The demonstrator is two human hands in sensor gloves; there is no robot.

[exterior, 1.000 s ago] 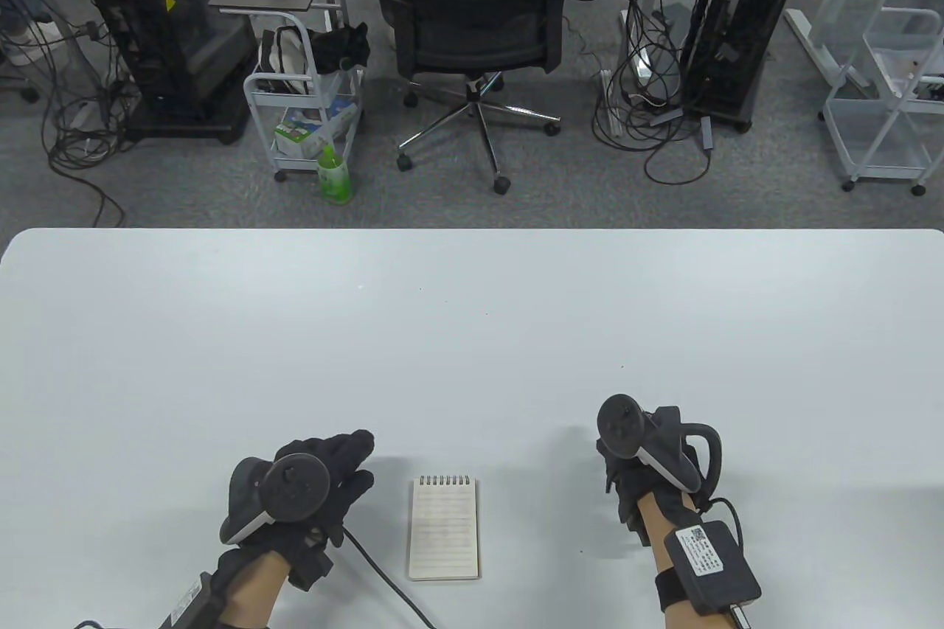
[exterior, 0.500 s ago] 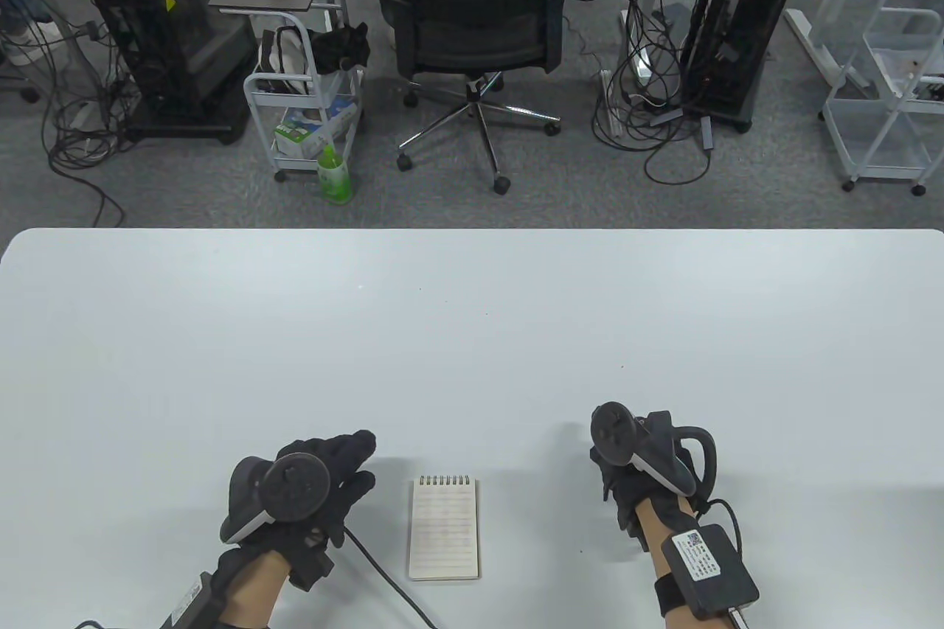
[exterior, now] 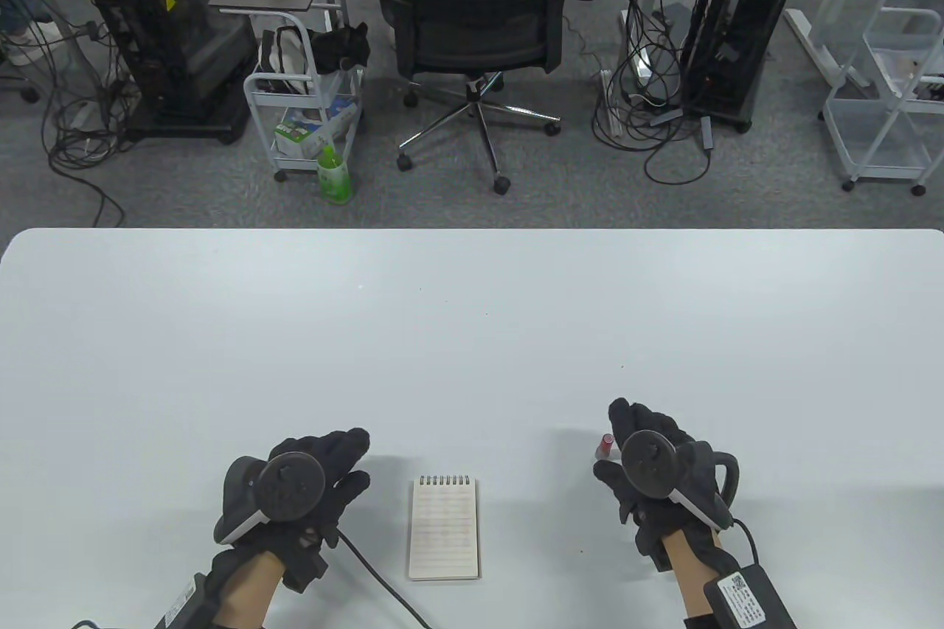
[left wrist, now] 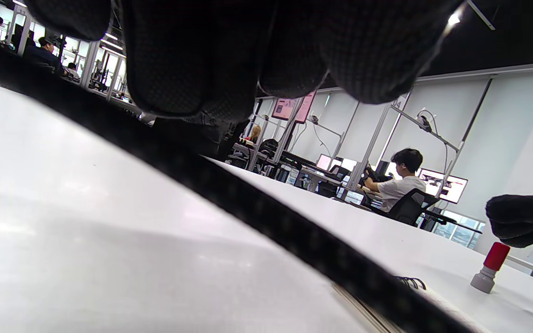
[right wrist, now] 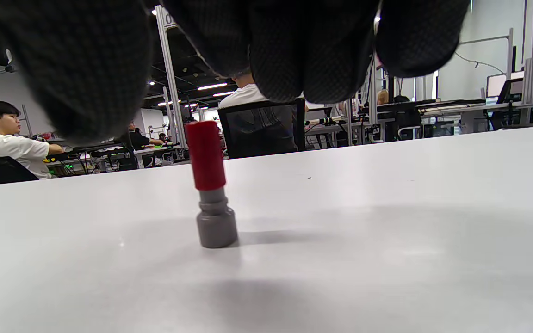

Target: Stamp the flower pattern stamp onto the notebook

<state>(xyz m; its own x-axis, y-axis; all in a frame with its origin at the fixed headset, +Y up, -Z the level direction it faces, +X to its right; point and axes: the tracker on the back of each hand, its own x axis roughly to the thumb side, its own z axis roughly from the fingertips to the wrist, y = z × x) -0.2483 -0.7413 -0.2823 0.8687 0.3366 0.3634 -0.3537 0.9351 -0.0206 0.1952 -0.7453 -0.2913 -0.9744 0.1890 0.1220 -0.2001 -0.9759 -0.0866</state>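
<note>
On the white table [exterior: 472, 334], the spiral notebook [exterior: 444, 528] lies open at a lined page between the hands. The stamp [right wrist: 210, 184], red-topped on a grey base, stands upright just beside the right hand [exterior: 653, 474], whose spread fingers hang above it, touching nothing. The left hand [exterior: 295, 492] rests loosely open, holding nothing; its black cable [left wrist: 266, 217] crosses the left wrist view. No writing is legible.

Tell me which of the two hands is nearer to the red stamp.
Right. The right hand hovers just beside the stamp, not touching it. The left hand rests on the far side of the notebook.
</note>
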